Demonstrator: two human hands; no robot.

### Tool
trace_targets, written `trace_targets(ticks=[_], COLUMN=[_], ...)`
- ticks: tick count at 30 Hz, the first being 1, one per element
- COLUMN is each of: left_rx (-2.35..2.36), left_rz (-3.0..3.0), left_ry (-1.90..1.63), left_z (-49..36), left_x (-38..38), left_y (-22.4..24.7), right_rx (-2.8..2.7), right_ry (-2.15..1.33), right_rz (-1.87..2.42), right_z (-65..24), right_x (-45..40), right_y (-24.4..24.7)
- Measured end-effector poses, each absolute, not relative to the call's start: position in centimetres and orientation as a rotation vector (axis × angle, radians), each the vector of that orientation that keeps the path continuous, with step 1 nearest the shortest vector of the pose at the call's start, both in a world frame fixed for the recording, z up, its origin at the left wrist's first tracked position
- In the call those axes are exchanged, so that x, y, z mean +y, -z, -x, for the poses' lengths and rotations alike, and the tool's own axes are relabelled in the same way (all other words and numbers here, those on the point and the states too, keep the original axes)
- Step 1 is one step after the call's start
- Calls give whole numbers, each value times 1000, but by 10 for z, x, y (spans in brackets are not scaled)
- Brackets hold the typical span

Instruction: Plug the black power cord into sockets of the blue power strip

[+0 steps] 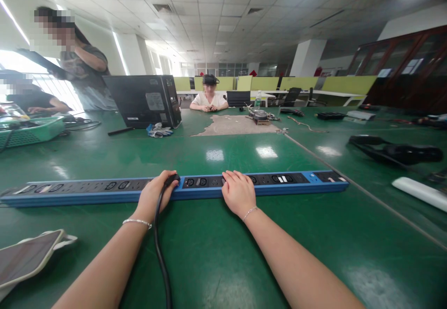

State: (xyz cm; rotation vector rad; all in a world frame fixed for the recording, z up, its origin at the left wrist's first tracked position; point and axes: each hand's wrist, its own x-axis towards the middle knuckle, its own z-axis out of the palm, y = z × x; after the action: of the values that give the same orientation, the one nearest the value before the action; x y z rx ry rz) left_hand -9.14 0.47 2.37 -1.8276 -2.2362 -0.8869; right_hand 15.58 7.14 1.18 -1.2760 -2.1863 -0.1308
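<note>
A long blue power strip (206, 192) with black sockets lies across the green table. My left hand (156, 193) is closed round a black cable plug (171, 178) at the strip, left of its middle. From that plug a black cable (159, 234) runs down past my wrist to the bottom edge. My right hand (240, 192) rests on the strip right of the middle, its fingers together over the top and its thumb at the near side. Both wrists wear thin bracelets.
On the green table (195, 253) a phone (28, 258) lies lower left. Farther back are a black computer case (139, 100), gloves (159, 130), a green basket (31, 132) and a bottle (258, 100). Black gear (394, 151) and a white bar (421, 192) lie right. People are at the left and far side.
</note>
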Motion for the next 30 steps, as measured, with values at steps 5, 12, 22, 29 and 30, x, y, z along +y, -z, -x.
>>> trace_targets(ticks=[5,12,22,29,30], left_rx=[-2048,-2023,-2092,-2147,-2133], left_rz=[1900,1871,1812,1819,1828], left_ry=[791,776,697,646,648], left_z=[87,85,78,73,73], left_x=[3,2,-3,-1,0], left_y=[-20,-14,-17,-26,-25], right_rx=[-2172,-2174,-2163,-2168,-2171], right_ry=[120,120,132,126,129], right_rz=[1263,1257,1266,1271,1273], right_z=[-156,-156,-155,-156,-156], right_x=[72,72,71,71,71], right_y=[-11,-11,-11,-12,-12])
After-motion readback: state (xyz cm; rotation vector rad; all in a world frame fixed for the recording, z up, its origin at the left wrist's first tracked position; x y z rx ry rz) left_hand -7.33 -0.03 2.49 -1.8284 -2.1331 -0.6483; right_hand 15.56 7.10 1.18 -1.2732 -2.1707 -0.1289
